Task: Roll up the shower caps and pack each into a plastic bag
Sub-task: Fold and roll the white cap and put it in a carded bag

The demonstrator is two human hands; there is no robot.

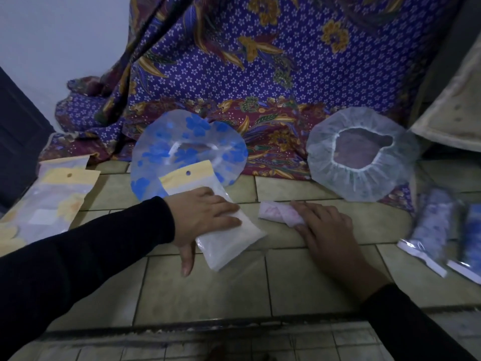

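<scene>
Left hand (pixel 205 217) presses bag (pixel 230 244); right (pixel 325 230) apparently grips cap (pixel 276 213).

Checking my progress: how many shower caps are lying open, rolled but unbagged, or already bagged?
Open: 2, blue-flowered cap and white cap
Rolled, unbagged: 1, pink-white roll
Bagged: 2, left pack and right pack
Total: 5

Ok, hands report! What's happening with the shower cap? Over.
Left grip pressing flat on the plastic bag. Right grip holds the rolled cap, not bagged yet. Bag's top overlaps the blue flower cap.
</scene>
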